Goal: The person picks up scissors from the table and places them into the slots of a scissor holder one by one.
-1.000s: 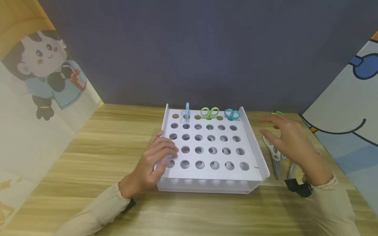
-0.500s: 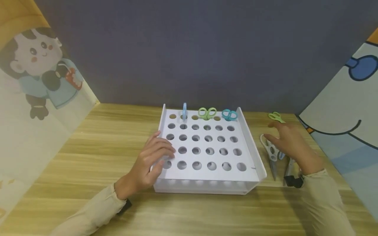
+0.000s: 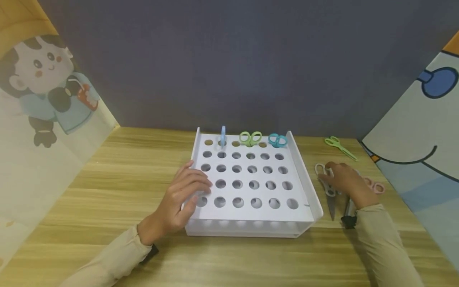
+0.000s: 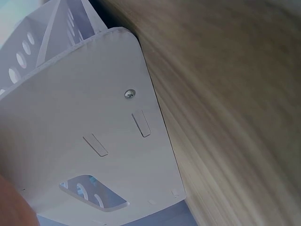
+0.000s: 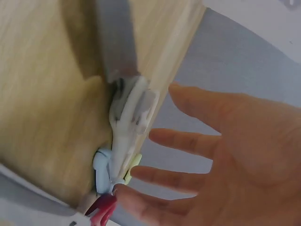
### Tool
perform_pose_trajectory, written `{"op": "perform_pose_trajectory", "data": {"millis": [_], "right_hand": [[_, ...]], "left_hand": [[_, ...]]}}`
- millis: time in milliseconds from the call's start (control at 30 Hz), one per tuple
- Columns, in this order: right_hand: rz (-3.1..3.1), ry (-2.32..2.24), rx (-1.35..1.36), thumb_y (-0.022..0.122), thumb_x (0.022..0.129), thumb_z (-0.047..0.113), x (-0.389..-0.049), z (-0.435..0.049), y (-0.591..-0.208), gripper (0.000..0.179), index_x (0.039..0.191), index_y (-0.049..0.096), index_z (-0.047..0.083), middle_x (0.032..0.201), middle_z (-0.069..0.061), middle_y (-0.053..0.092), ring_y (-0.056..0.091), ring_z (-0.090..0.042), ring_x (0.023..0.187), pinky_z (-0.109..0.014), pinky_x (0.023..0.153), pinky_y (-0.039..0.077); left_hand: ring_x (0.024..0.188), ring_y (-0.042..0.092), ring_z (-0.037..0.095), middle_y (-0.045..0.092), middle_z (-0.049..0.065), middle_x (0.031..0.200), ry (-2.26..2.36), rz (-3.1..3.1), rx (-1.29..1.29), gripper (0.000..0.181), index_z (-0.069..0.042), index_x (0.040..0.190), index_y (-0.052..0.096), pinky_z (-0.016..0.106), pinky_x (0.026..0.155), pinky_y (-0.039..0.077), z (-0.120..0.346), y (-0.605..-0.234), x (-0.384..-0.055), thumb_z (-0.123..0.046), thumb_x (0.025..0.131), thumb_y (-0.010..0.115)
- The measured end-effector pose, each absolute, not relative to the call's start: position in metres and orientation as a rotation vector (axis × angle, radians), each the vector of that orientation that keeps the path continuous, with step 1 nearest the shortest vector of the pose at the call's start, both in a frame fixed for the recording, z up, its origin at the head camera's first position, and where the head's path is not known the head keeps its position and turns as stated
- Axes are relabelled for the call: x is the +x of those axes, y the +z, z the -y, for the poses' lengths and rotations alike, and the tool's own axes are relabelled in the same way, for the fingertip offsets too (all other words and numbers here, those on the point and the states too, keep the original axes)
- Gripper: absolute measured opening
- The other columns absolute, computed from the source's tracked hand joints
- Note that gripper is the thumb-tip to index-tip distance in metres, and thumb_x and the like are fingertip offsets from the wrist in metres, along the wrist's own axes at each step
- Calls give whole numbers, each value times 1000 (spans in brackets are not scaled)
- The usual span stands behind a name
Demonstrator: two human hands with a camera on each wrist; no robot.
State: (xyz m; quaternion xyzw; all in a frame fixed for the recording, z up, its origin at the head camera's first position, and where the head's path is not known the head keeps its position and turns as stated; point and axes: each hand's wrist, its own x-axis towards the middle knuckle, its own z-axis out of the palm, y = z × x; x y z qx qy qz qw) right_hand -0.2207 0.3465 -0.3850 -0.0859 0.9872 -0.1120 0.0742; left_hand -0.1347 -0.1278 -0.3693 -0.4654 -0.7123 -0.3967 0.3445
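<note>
A white perforated rack stands mid-table. My left hand rests over its left edge, fingertips on the top panel. The rack's side wall fills much of the left wrist view. In the back row of holes sit light blue scissors, green scissors and teal scissors, handles up. To the right, my right hand is low over white-handled scissors, fingertips right by the handle loops. In the right wrist view its fingers are spread, with the white handle beyond them.
Green scissors lie behind my right hand, with a pink scissor handle to its right. A light blue handle and a red handle show in the right wrist view. A dark panel closes the back.
My right hand has come down and nearer, onto the white-handled scissors, uncovering the green scissors and the pink handle. The left hand stays on the rack. The view has shifted slightly.
</note>
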Motion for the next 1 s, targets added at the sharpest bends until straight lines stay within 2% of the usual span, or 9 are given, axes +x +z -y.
{"op": "perform_pose_trajectory", "data": {"millis": [100, 267, 367, 500, 600, 667, 900, 1000], "right_hand": [[-2959, -308, -265, 58, 97, 40, -220, -349, -388, 62, 132, 48, -10, 119, -41, 55, 50, -60, 109, -69, 85, 45], [-2997, -279, -331, 63, 95, 37, -219, -351, -391, 59, 129, 50, -9, 113, -40, 59, 52, -61, 105, -68, 83, 45], [-3010, -274, -326, 64, 94, 36, -218, -350, -393, 59, 129, 51, -8, 117, -41, 55, 49, -62, 108, -71, 84, 44], [-2993, -270, -263, 61, 96, 37, -218, -348, -395, 60, 133, 48, -8, 122, -44, 50, 42, -64, 113, -75, 89, 36], [-2983, -260, -268, 58, 98, 35, -218, -347, -396, 59, 135, 45, -9, 122, -42, 53, 43, -65, 113, -75, 92, 33], [-2983, -264, -300, 56, 99, 34, -218, -345, -396, 59, 136, 44, -10, 122, -41, 55, 47, -64, 111, -74, 91, 35], [-2987, -311, -323, 56, 98, 44, -222, -337, -397, 66, 138, 47, -7, 127, -37, 56, 47, -60, 115, -74, 95, 30], [-3000, -305, -316, 58, 96, 47, -222, -336, -399, 70, 137, 48, -8, 124, -38, 57, 48, -61, 113, -73, 93, 34]], "left_hand": [[101, 60, 30, 68, 11, 98, -1033, 1856, -1208, 32, -3, 92, 67, 62, 112, 26, 126, -369, -135, -15, 90, 38], [101, 60, 30, 68, 11, 99, -1035, 1861, -1212, 33, -3, 92, 67, 63, 112, 25, 123, -369, -136, -16, 91, 37], [100, 59, 29, 68, 11, 98, -1038, 1858, -1211, 34, -3, 91, 67, 63, 112, 25, 123, -370, -137, -17, 92, 36], [100, 59, 29, 68, 11, 98, -1039, 1861, -1213, 33, -3, 91, 67, 63, 112, 25, 123, -370, -136, -16, 92, 37], [101, 59, 29, 68, 10, 98, -1032, 1870, -1214, 32, -3, 92, 66, 63, 111, 26, 124, -369, -136, -15, 92, 37], [101, 59, 29, 68, 10, 98, -1029, 1874, -1213, 32, -3, 91, 66, 63, 111, 26, 125, -369, -136, -15, 92, 36], [100, 59, 29, 68, 11, 98, -1027, 1869, -1204, 34, -2, 91, 66, 63, 111, 26, 129, -368, -135, -16, 93, 35], [100, 59, 30, 68, 11, 98, -1027, 1866, -1206, 34, -2, 91, 66, 64, 111, 26, 129, -368, -135, -16, 93, 35]]}}
